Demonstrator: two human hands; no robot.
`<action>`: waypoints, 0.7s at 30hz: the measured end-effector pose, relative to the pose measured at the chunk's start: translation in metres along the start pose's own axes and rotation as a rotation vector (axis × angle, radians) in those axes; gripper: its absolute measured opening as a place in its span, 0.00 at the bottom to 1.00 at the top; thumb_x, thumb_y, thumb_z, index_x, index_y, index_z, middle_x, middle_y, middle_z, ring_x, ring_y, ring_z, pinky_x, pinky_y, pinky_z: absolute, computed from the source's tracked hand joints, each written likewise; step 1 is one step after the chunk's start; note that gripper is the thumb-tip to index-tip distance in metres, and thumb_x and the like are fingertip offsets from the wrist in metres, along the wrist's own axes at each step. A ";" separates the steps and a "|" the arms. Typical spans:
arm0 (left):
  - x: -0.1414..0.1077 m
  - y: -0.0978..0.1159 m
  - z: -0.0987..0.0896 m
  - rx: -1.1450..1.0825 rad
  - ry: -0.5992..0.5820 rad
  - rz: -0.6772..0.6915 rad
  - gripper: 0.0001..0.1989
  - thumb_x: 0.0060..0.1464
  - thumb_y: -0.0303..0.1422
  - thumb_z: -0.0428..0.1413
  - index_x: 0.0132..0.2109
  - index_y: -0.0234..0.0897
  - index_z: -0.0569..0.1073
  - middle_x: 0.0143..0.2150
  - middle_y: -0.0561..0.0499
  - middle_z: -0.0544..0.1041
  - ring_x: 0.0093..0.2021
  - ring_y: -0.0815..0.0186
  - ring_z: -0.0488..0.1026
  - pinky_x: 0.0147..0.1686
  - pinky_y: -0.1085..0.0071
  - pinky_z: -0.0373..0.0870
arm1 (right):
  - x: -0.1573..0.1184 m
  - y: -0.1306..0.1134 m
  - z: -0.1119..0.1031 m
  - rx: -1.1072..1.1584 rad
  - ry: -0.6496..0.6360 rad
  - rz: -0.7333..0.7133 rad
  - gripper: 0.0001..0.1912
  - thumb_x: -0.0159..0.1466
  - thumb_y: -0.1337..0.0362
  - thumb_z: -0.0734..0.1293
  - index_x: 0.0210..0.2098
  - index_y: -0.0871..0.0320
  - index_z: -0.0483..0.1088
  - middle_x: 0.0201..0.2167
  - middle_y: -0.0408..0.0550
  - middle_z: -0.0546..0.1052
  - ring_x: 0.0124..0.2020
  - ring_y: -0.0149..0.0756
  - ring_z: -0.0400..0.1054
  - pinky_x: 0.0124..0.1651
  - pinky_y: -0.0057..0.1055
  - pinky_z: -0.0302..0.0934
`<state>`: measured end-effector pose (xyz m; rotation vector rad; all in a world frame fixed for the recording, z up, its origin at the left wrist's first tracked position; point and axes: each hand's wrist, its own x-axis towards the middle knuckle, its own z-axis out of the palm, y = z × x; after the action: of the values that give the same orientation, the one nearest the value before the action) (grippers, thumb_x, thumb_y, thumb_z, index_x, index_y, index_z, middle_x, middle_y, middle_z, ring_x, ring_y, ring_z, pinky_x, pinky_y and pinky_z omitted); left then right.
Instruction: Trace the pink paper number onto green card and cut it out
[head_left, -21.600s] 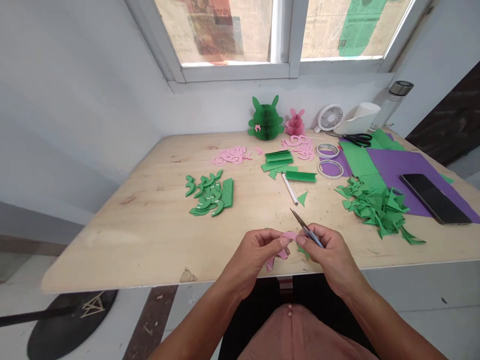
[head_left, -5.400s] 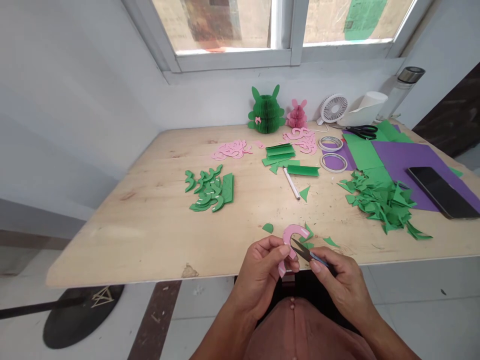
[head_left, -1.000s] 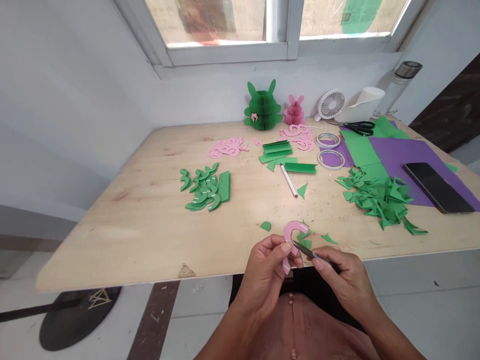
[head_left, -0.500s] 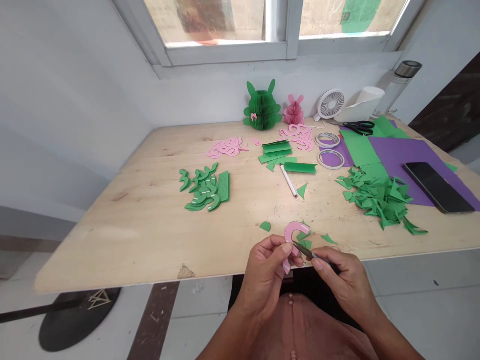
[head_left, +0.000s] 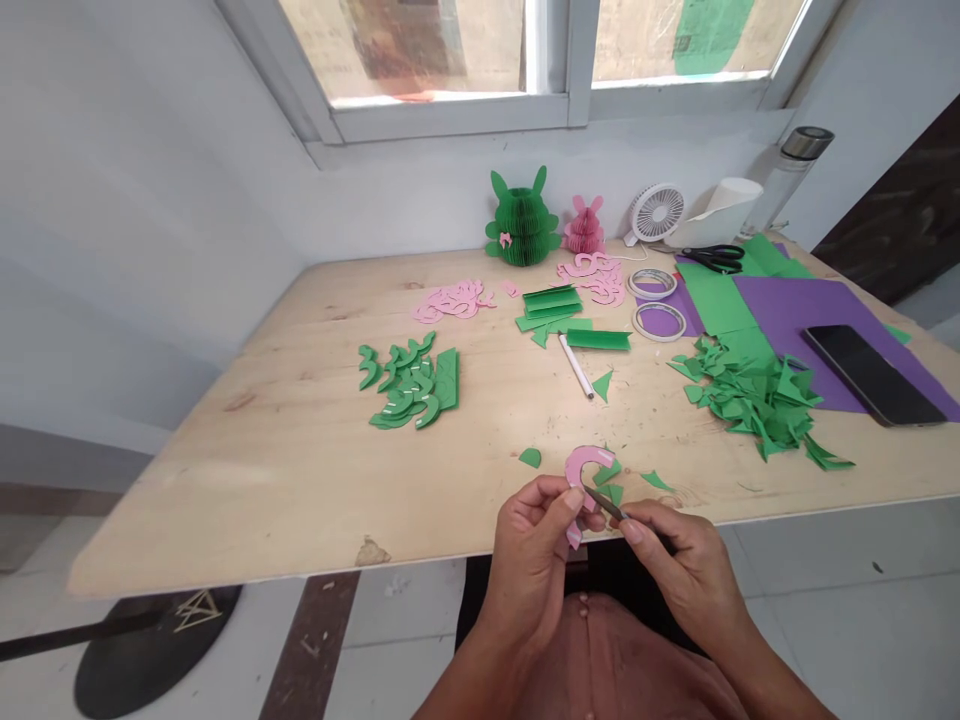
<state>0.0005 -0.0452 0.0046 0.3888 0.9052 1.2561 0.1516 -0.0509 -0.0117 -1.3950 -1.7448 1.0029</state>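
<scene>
My left hand (head_left: 536, 545) pinches a curved pink paper cutout (head_left: 577, 462) between thumb and fingers, just over the table's front edge. Pale strips show near the cutout's ends. In my right hand (head_left: 686, 570) is a slim dark pointed tool (head_left: 604, 502), possibly tweezers; its tip meets the cutout beside my left thumb. The grip covers its rear part. Small green paper scraps (head_left: 613, 494) lie on the table just behind the cutout, and a rounded green piece (head_left: 530, 457) rests to their left.
Green cutouts (head_left: 409, 385) lie at left, pink cutouts (head_left: 454, 300) farther back. Folded green strips (head_left: 598, 340) and a white pen (head_left: 576, 367) occupy the middle. At right are green scraps (head_left: 757, 400), a phone (head_left: 874, 375), tape rolls (head_left: 659, 321) and scissors (head_left: 712, 259). Paper figures (head_left: 523, 225) stand behind.
The camera view has shifted slightly. Both hands keep their grips, and the tool tip stays at the pink cutout with hardly any visible movement.
</scene>
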 end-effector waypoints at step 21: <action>0.000 -0.003 0.002 0.023 0.026 0.048 0.06 0.48 0.31 0.62 0.27 0.34 0.74 0.25 0.52 0.74 0.27 0.70 0.69 0.32 0.74 0.64 | -0.002 -0.015 0.002 0.053 0.019 0.088 0.19 0.65 0.55 0.59 0.25 0.57 0.73 0.21 0.44 0.73 0.32 0.40 0.71 0.35 0.28 0.64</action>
<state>0.0035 -0.0454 0.0036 0.4155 0.9379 1.2976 0.1436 -0.0552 0.0001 -1.4536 -1.6435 1.0722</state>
